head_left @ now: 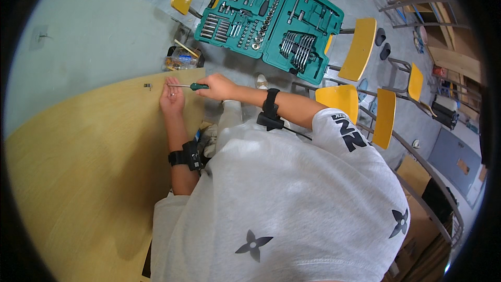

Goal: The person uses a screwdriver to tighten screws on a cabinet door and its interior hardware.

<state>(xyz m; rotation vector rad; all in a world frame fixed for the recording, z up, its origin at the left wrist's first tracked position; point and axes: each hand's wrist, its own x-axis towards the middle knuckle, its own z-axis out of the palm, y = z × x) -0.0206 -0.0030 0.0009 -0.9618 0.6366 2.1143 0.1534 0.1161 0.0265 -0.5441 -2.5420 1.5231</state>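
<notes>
Shirt is cut off below; right hand partly hides screwdriver.

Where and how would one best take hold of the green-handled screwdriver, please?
Probably by its green handle, coming from the right side of the picture, where the right hand holds it. The screwdriver lies nearly crosswise in view: its thick handle faces right, while its thin metal shaft points left over the left hand, offering less to grip.
</notes>
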